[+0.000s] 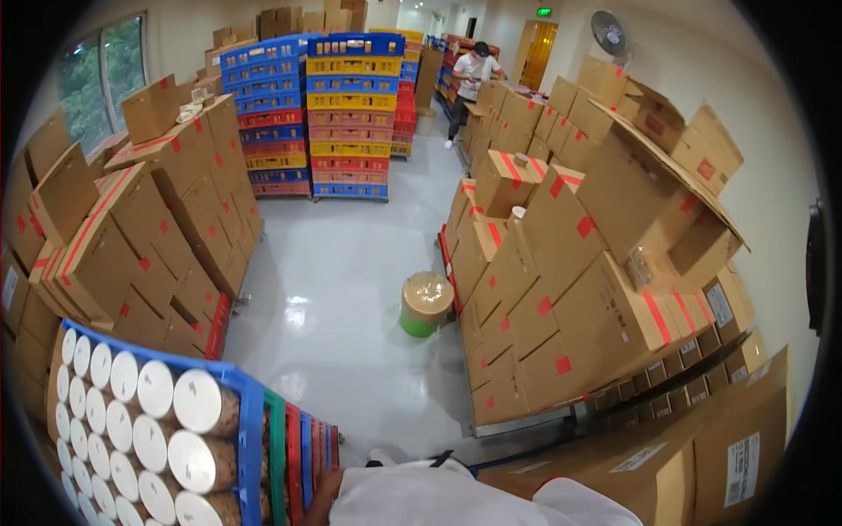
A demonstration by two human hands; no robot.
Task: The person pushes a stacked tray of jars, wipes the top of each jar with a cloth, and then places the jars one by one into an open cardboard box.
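At the bottom edge, my left hand (329, 483) hangs low beside the stacked crates, partly hidden by my white shirt (434, 496); its fingers are too unclear to tell a grip. My right hand is out of view; only the white sleeve (582, 503) on that side shows. Nearest on the left is a blue plastic crate (248, 434) filled with rows of white-lidded jars (197, 401), on top of green, red and blue crates (293, 454). Large cardboard boxes (664, 480) lie close on the right.
Taped cartons (506, 329) on a wheeled platform line the right; more cartons (125, 243) stand left. A green tub with a taped brown top (426, 306) is on the grey floor (316, 263). Tall crate stacks (355, 118) rise ahead. A person (473, 72) stands further back.
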